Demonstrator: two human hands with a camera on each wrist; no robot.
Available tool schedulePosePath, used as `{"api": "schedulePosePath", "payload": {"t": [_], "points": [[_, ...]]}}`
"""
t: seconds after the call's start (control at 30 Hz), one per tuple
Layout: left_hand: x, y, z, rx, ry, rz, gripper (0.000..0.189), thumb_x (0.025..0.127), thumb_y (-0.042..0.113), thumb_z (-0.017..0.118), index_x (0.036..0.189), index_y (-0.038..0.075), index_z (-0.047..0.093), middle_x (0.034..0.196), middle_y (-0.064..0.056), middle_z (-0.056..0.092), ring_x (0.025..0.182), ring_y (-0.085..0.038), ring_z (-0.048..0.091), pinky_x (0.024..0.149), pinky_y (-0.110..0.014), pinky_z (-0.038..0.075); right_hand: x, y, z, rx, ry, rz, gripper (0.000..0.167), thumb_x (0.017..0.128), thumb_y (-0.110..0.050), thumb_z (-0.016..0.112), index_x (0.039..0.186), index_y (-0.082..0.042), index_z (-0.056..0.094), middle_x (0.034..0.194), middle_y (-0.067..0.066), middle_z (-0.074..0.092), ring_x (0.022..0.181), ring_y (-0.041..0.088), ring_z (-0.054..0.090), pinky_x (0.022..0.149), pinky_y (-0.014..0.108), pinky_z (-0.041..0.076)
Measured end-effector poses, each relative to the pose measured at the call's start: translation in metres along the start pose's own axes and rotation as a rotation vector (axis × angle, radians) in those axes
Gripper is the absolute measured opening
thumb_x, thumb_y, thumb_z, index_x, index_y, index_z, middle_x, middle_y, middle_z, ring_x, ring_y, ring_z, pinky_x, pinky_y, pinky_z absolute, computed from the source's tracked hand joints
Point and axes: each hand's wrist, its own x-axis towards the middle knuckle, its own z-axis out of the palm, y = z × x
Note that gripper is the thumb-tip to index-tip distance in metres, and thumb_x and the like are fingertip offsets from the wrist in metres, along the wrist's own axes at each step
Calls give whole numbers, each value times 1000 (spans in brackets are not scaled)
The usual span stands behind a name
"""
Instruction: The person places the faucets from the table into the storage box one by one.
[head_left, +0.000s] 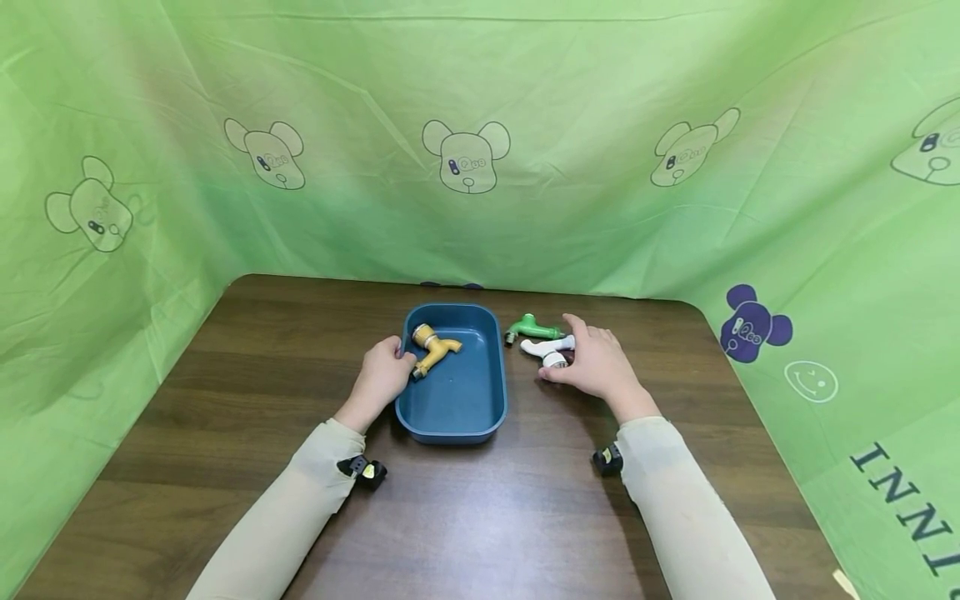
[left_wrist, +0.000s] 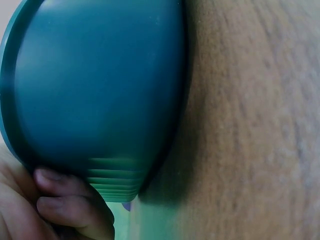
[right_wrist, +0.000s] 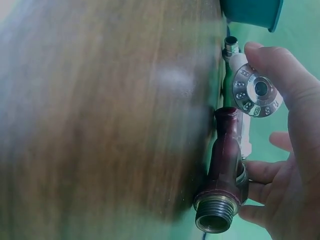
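Observation:
My left hand (head_left: pixel 384 375) grips the left rim of a blue plastic bin (head_left: pixel 452 417); in the left wrist view its curled fingers (left_wrist: pixel 75 212) lie against the bin's side. A yellow faucet (head_left: pixel 437 352) lies inside. My right hand (head_left: pixel 598 362) is spread over a white faucet (head_left: pixel 536 347), thumb tip at its silver knob (right_wrist: pixel 257 90), index finger out past the far side. Under that hand, mostly hidden from the head view, a dark red faucet (right_wrist: pixel 225 155) with a threaded metal end lies near the fingertips. A green faucet (head_left: pixel 534 328) is just behind the white one.
Everything stands on a dark wood table (head_left: pixel 300 333). Green cloth (head_left: pixel 360 208) printed with bear heads encloses its back and sides. Black wrist cameras (head_left: pixel 362 472) are strapped near both cuffs.

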Motion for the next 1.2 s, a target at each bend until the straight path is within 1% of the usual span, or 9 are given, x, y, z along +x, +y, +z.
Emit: {"api": "schedulePosePath", "payload": {"t": [0.13,0.37,0.63,1.0,1.2], "points": [[0,0,0,3,6,3,28,95,16,56,74,13,40,64,0,34,57,-19,43,52,-30,32,-1,1,-2,2,0,1,115,72,-66,80,157,-8,28,142,28,53,135,44,47,120,59,21],[-1,0,0,4,4,8,27,95,15,56,74,12,40,64,0,34,57,-19,43,52,-30,33,-3,0,-6,2,18,-5,113,73,-63,81,156,-7,29,139,28,55,131,43,49,118,57,25],[0,0,-1,3,-8,-8,27,97,16,55,75,12,40,65,-1,33,56,-20,42,52,-29,32,-7,-4,-13,12,54,-19,112,72,-61,82,155,-6,32,135,27,58,128,42,52,117,55,27],[-1,0,-1,4,-9,-9,28,98,16,55,75,12,40,64,-1,32,56,-19,41,52,-29,32,-12,-9,-16,28,89,-33,113,70,-61,84,155,-8,32,137,25,58,130,40,52,119,55,25],[-1,1,-1,-1,-10,-9,28,98,16,56,75,12,40,64,-1,32,56,-20,41,53,-30,32,-19,-12,-20,46,110,-33,112,70,-61,84,155,-9,33,135,22,59,128,39,53,117,54,28]]}}
